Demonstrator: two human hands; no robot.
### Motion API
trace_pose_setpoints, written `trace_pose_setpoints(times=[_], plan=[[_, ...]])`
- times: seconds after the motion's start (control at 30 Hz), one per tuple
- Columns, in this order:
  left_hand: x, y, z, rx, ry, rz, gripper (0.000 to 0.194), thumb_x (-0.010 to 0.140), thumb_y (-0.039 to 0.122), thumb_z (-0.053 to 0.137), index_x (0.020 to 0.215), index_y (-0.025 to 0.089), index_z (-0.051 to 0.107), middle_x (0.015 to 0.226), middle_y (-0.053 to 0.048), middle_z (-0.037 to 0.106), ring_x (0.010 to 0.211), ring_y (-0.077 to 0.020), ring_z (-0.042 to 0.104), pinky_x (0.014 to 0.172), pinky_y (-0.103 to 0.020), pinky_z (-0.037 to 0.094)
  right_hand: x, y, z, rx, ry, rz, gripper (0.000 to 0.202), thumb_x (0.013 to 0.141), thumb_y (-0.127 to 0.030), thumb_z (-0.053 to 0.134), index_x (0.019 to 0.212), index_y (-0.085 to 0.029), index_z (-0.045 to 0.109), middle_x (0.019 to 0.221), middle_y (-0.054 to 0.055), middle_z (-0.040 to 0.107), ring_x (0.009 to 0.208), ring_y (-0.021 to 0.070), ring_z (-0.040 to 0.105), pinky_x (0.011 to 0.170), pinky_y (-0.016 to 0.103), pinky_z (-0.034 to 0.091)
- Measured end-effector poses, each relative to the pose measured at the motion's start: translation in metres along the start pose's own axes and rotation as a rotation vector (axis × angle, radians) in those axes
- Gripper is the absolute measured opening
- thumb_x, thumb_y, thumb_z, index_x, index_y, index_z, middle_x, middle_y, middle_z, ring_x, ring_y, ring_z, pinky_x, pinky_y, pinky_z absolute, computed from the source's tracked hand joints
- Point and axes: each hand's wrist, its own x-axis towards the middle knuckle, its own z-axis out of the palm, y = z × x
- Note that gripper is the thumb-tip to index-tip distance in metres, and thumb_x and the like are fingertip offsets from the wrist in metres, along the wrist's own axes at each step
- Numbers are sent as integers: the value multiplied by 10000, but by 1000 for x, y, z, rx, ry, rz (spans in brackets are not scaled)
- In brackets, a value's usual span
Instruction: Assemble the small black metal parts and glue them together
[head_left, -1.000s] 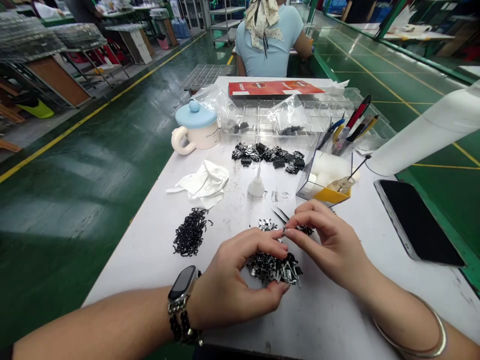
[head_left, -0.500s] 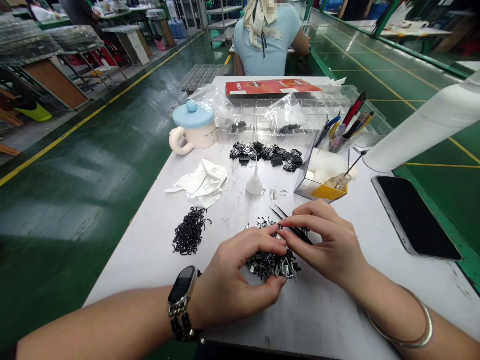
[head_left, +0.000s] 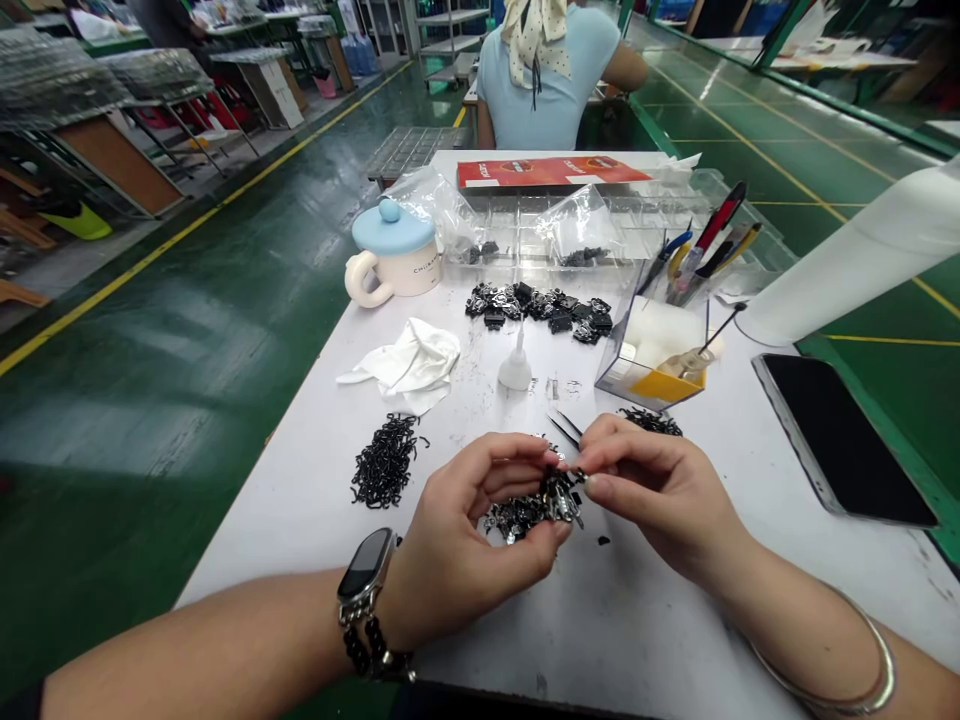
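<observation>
My left hand [head_left: 480,520] grips a small black and silver part [head_left: 561,495] between thumb and fingers, above a pile of metal pieces [head_left: 514,518]. The fingers of my right hand [head_left: 660,480] pinch together at the part's right side, on a small black piece [head_left: 579,476]. Black tweezers [head_left: 564,430] extend from beneath my right hand, their tips pointing up and left. Small black curved pieces [head_left: 384,462] form a heap on the left, and another dark heap [head_left: 652,421] shows behind my right hand.
Farther back on the white table [head_left: 300,480] are a white cloth [head_left: 416,362], small bottle [head_left: 515,370], black parts [head_left: 536,305], lidded mug [head_left: 397,262] and tool box [head_left: 652,360]. A phone [head_left: 847,435] lies right. Beyond sits a person [head_left: 536,90].
My left hand has lifted a black and silver part off the pile. My right hand has shifted slightly right, its fingers now at that part. The person in front has raised an arm.
</observation>
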Motion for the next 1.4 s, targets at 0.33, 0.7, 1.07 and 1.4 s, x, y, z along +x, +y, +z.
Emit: trace_pose_setpoints(times=[0.33,0.7,1.07,1.4], plan=[[3,2,0,-24,23,30,326,724,59,702,1000,187,585,1022,-38,606,980,-145,641,890,-218,554,0,2,0,15,-47,16,89,733,-209,743,798,-269,729,756,4,583,695,93,569,603,203,475],[3,1,0,13,33,35,306,729,77,707,993,188,600,1017,-54,602,969,-170,644,874,-260,566,-4,-3,5,-436,89,-200,80,792,-177,655,720,-210,652,707,-10,562,651,87,536,582,219,434],[2,1,-2,82,25,47,308,730,101,711,1001,185,591,1014,-75,602,973,-203,631,860,-320,565,-7,-8,8,-630,96,-463,148,764,-45,607,764,-193,600,706,-5,549,680,102,522,596,256,426],[3,2,0,55,17,32,313,734,89,707,1004,194,590,1009,-62,597,955,-194,641,868,-307,563,-8,-13,8,-676,88,-510,143,772,-57,595,791,-199,606,701,13,565,668,125,534,576,283,450]])
